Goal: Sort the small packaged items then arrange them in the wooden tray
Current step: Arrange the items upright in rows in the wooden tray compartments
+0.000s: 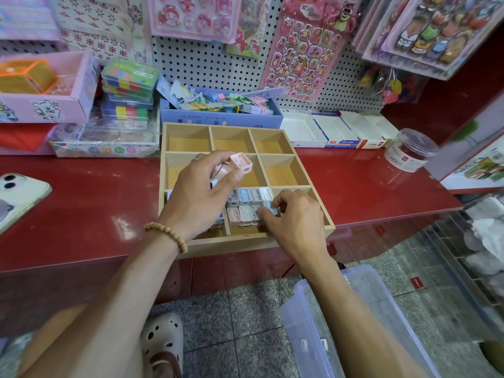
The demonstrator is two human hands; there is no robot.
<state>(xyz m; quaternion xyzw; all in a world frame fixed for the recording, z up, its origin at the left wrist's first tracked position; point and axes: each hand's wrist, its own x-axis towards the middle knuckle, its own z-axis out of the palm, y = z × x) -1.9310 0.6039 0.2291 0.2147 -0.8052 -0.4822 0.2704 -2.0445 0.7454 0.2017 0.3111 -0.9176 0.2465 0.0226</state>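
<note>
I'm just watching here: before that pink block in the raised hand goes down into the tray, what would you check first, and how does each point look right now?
1. Left hand grips the pink block firmly: ok, pinched between fingers and thumb.
2. Room in the front middle compartment: cannot tell, the right hand covers part of it.
3. Right hand out of the way: not ok, its fingers rest on the placed blocks.
4. Placed blocks in neat rows: ok, two rows visible.
5. Wooden tray fully on the counter: not ok, its near edge looks past the counter's edge.
</note>
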